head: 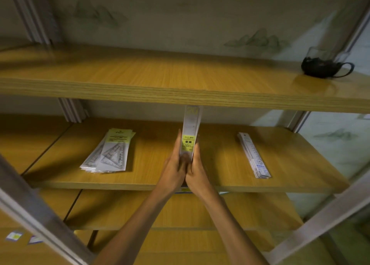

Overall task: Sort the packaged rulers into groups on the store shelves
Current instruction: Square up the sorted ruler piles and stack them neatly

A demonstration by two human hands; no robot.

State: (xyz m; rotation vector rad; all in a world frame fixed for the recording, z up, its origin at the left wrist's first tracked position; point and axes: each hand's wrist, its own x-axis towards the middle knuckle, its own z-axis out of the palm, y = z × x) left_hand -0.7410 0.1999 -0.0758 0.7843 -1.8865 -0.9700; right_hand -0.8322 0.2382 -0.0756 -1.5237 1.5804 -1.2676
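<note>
While both hands clasp them, flat plastic-wrapped rulers [190, 132] stand upright.

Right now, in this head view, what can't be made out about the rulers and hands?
- Held ruler bundle: its top end is hidden behind the upper shelf; the count is unclear, seen edge-on.
- Left hand and right hand: the inner fingers hide each other.
- Set-square packs and white ruler stack: print too small to read.
- Small packs, bottom left: blurred, partly behind the metal rail.
</note>
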